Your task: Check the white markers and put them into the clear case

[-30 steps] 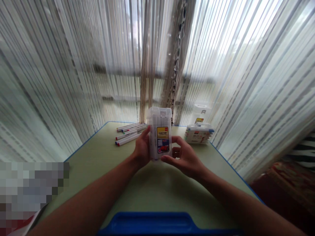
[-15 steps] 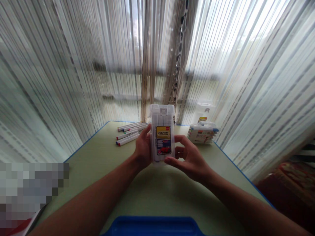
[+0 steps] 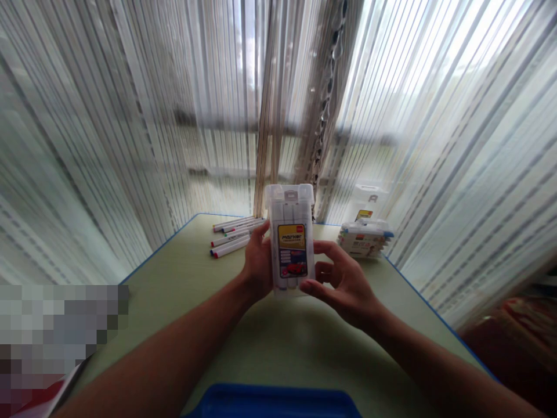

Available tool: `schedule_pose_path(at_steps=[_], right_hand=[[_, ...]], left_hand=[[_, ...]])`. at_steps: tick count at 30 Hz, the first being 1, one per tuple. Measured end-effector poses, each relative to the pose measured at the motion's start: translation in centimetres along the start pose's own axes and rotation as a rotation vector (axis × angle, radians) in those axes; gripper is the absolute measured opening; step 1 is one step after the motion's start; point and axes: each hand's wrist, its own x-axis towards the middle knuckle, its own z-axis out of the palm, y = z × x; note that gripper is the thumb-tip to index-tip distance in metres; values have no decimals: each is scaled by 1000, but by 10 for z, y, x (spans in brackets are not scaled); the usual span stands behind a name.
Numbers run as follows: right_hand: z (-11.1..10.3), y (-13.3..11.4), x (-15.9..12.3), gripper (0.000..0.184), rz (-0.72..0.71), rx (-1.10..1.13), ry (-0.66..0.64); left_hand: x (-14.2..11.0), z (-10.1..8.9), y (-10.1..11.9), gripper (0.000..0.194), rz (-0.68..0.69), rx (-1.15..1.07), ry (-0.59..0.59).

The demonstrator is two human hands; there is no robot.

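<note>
A clear plastic marker case [image 3: 291,247] with a yellow and blue "Marker" label and a red car picture is held upright above the table. White markers show through its front. My left hand [image 3: 259,264] grips its left side, the thumb along the edge and the other fingers hidden behind. On the other side, my right hand [image 3: 343,281] is curled round the lower right edge, its thumb at the bottom front corner. Behind my left hand, several loose white markers [image 3: 230,248] with coloured ends lie on the table.
A second clear case [image 3: 363,238] of markers stands at the back right, with a clear upright panel [image 3: 368,203] behind it. The green table [image 3: 174,278] has a blue edge. A blue plastic piece [image 3: 274,400] is at the near edge. Striped curtains [image 3: 209,116] hang behind.
The view has shifted slightly, so the scene sits a little further right. Both hands keep hold of the marker case, which appears slightly closer.
</note>
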Motion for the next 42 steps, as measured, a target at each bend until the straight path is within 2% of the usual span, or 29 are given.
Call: schedule_pose_path(at_steps=[16,25,32,42], right_hand=[[-1,1,0,56,-8,11,-2],[-1,1,0,55,0,-6,-9],[-1,1,0,56,-4,-27,-7],[-1,1,0,57,-6,-41,-4]], left_hand=[[2,-2,0,70,-26,-31,-35],[3,-1,0,71,-35,-17,-16],[4,-5,-1,68,-34,-21,-54],[2,1,0,72,-32,-16,-17]])
